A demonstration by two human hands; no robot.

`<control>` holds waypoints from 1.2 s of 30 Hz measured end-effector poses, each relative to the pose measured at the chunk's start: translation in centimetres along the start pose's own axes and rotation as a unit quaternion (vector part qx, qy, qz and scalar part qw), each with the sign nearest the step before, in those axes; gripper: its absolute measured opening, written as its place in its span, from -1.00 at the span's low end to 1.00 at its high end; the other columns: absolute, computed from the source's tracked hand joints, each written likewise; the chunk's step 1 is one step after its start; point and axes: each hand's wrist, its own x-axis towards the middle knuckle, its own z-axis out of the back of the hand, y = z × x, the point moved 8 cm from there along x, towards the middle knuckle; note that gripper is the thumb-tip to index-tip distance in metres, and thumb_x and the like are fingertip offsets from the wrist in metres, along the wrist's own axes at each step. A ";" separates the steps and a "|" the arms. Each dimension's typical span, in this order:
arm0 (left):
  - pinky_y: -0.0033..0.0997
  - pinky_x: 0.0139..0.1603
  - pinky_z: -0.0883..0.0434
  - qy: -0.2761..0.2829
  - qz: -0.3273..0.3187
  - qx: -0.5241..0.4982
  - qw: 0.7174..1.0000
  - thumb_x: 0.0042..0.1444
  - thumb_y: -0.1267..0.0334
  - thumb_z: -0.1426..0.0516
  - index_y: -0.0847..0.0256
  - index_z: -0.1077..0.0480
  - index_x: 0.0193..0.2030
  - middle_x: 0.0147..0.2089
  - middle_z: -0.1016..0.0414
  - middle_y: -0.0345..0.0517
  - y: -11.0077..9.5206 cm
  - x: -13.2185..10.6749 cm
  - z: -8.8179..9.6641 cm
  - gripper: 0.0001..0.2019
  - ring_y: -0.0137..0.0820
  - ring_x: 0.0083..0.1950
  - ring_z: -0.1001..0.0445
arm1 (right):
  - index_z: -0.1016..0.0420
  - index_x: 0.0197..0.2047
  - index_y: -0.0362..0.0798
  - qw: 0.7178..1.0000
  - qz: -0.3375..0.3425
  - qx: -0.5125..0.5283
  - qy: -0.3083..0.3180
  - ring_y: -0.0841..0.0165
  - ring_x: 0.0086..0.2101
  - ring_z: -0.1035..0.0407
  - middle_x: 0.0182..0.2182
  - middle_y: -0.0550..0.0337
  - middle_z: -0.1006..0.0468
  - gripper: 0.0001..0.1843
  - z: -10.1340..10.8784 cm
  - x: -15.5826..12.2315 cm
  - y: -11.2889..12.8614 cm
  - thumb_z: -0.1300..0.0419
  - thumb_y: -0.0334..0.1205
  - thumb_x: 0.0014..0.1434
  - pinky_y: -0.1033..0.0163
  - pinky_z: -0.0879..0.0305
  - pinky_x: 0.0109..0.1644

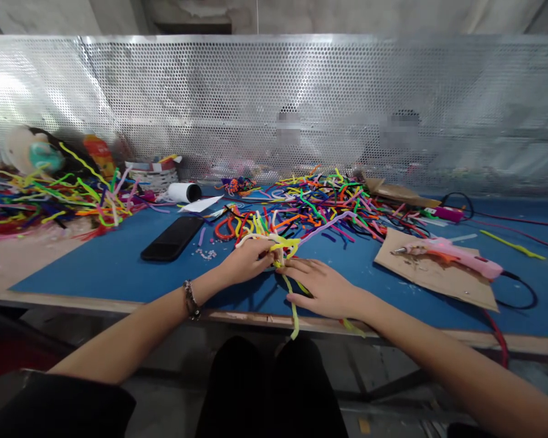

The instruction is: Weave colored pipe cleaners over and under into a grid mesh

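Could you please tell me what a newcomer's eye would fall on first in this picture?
Probably the heap of colourful fuzzy stems at the back middle of the blue table. Near the front edge, the left hand holds yellow stems, with the right hand against them. At the right, the pink glue gun on cardboard stands out.

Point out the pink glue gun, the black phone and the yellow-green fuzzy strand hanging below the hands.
Pink glue gun [464, 255]: head view, on its body.
Black phone [172, 239]: head view, middle of its upper face.
Yellow-green fuzzy strand [295, 317]: head view, on its hanging lower part.
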 end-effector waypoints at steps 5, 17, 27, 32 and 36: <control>-0.54 -0.39 -0.36 -0.017 0.018 -0.072 0.997 0.11 0.36 0.11 0.28 -0.35 -0.40 -0.46 -0.43 -0.17 1.1 0.3 1.2 -0.76 -0.49 -0.44 -0.41 | -0.20 0.14 -0.10 1.000 -0.004 0.014 0.011 0.21 0.09 -0.13 0.12 -0.01 -0.24 -0.46 -0.2 0.0 -0.1 0.06 0.02 0.18 0.02 -0.05 0.13; -0.51 -0.44 -0.43 -0.048 0.102 -0.338 0.934 0.10 0.10 0.03 0.31 -0.37 -0.37 -0.46 -0.48 -0.12 2.1 0.8 2.3 -0.69 -0.48 -0.48 -0.45 | -0.16 0.17 -0.10 0.999 -0.010 0.032 0.018 0.21 0.11 -0.11 0.14 0.01 -0.21 -0.44 -0.2 -0.1 -0.2 0.10 0.03 0.19 -0.02 -0.02 0.15; -0.58 -0.53 -0.39 -0.089 0.124 -0.390 0.908 0.03 0.03 -0.07 0.34 -0.37 -0.31 -0.55 -0.41 -0.22 2.5 0.4 4.2 -0.66 -0.55 -0.57 -0.39 | -0.13 0.18 -0.13 0.999 -0.011 0.014 0.034 0.18 0.12 -0.08 0.15 -0.04 -0.19 -0.43 -0.4 -0.1 -0.2 0.09 0.01 0.20 0.00 -0.02 0.16; -0.60 -0.54 -0.39 -0.114 0.103 -0.408 0.900 0.05 0.07 -0.06 0.34 -0.37 -0.29 -0.52 -0.45 -0.19 1.8 0.7 4.8 -0.68 -0.58 -0.59 -0.38 | -0.13 0.18 -0.10 0.999 -0.017 0.034 0.035 0.19 0.12 -0.08 0.15 -0.03 -0.20 -0.44 -0.2 -0.1 -0.2 0.10 0.01 0.20 -0.03 0.00 0.16; -0.59 -0.54 -0.40 -0.121 0.091 -0.390 0.908 0.03 0.06 -0.08 0.35 -0.40 -0.25 -0.52 -0.47 -0.18 1.5 1.3 5.4 -0.66 -0.56 -0.59 -0.40 | -0.13 0.18 -0.11 0.998 -0.019 0.038 0.036 0.18 0.13 -0.07 0.15 -0.05 -0.18 -0.44 -0.2 -0.1 -0.2 0.09 0.00 0.19 -0.03 0.01 0.16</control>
